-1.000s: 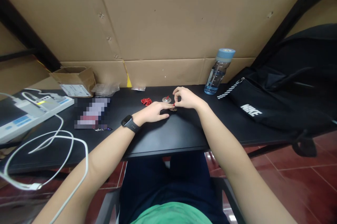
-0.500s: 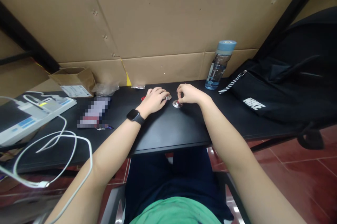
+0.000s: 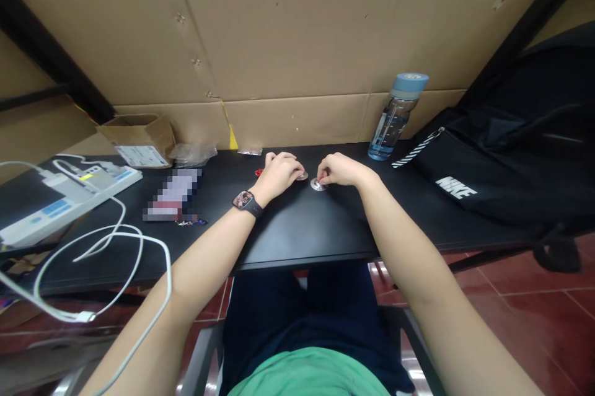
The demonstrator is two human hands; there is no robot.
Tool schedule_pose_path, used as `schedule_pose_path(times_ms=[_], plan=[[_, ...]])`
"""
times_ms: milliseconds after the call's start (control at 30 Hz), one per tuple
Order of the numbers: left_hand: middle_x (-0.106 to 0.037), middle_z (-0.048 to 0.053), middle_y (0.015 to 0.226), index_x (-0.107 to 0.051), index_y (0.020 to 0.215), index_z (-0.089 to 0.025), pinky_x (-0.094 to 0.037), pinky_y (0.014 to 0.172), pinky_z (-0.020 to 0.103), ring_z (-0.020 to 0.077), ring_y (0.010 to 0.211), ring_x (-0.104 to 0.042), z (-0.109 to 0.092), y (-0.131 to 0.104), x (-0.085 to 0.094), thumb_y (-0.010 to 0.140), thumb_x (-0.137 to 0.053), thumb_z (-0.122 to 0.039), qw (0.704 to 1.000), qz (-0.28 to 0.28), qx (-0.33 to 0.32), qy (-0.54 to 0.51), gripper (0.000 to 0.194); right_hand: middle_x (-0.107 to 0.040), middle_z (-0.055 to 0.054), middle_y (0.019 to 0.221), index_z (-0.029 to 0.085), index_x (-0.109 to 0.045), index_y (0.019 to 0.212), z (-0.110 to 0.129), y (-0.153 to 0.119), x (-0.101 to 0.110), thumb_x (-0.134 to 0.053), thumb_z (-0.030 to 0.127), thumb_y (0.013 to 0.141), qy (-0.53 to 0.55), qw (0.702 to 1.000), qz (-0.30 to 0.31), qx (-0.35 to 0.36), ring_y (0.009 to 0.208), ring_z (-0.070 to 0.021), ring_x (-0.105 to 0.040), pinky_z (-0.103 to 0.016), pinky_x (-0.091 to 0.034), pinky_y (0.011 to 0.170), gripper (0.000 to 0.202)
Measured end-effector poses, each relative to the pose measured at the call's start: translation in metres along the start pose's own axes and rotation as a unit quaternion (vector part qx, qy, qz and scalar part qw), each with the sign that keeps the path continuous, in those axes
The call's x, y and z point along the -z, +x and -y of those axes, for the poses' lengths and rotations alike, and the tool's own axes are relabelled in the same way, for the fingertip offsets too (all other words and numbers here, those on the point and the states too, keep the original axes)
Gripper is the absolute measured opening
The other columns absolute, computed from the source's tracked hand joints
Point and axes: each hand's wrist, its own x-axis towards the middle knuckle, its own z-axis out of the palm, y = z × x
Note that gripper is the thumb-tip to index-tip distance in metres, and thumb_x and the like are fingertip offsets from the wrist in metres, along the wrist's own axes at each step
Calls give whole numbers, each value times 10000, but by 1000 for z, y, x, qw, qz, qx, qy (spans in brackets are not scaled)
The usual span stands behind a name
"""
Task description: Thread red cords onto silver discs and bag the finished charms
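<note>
My right hand (image 3: 341, 170) is closed in a pinch on the red part at the centre of a small shiny metal disc (image 3: 317, 185), shaped like a little cymbal, at the middle of the black table. Just to the left, my left hand (image 3: 279, 173) has its thumb and fingers closed on a second small metal disc (image 3: 304, 176), mostly covered by the fingers. The two discs are apart. Some red cord-like material (image 3: 259, 173) shows behind the left hand; whether it joins the disc is hidden. A smartwatch (image 3: 245, 201) is on the left wrist.
A water bottle (image 3: 391, 120) stands back right, beside a black bag (image 3: 493, 167). Left are a blurred-out flat item (image 3: 174, 194), clear plastic packaging (image 3: 193, 154), a cardboard box (image 3: 139, 139), a power strip (image 3: 69, 204) and white cables (image 3: 139, 232). Cardboard (image 3: 325, 117) lines the back.
The whole view has shifted slightly, so things sit a little further right. The watch screen has lit up. Both hands keep their hold on the discs.
</note>
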Motion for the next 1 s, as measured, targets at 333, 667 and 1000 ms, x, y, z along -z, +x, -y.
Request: schedule_pose_path(times_ms=[333, 667, 1000], plan=[[-793, 50, 1053, -778, 1026, -286, -270, 1043, 515, 299, 1153, -582, -6, -9, 12, 965, -654, -237, 998, -44, 48, -27, 146, -741, -11, 745, 207, -797, 782, 11, -7, 11, -749, 148, 782, 4, 993, -118, 22, 667, -156, -626, -277, -420, 659, 76], [-805, 28, 1009, -780, 919, -268, -321, 1095, 529, 292, 1110, -641, -8, -8, 26, 903, -759, -289, 980, -140, 111, -86, 33, -763, -25, 830, 224, -792, 798, 16, -3, 5, -762, 195, 798, -15, 991, -132, 8, 719, -167, -641, -277, -439, 700, 41], [-789, 76, 881, -722, 886, -173, -561, 894, 369, 223, 876, -749, 21, -5, 15, 807, -804, -351, 860, -234, 228, -391, 211, -716, -18, 678, 192, -782, 827, 32, 1, 3, -747, 352, 842, 154, 948, -278, 0, 595, -152, -582, -291, -441, 621, 165]])
